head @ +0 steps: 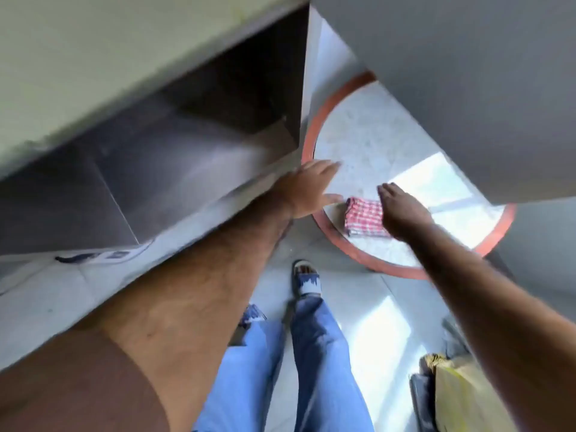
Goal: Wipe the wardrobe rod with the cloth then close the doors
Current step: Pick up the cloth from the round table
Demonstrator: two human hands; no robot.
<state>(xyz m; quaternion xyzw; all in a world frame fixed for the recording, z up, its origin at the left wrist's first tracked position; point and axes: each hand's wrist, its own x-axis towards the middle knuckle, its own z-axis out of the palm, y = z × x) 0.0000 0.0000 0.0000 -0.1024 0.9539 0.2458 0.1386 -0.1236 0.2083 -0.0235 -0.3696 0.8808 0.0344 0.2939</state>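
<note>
A folded red-and-white checked cloth (364, 217) lies on a round white table with a red rim (343, 244). My right hand (402, 213) hovers over the cloth's right side, fingers spread, palm down; contact is unclear. My left hand (308, 188) is open just left of the cloth, at the wardrobe's bottom edge. The grey wardrobe interior (174, 157) stands open at the left, and a grey door (452, 73) hangs open at the upper right. No rod shows in this blurred view.
My legs in blue jeans (311, 353) and a sandalled foot (307, 280) stand on the pale tiled floor. A yellowish bag or box (458, 397) sits at the lower right. Sunlight falls across the table and floor.
</note>
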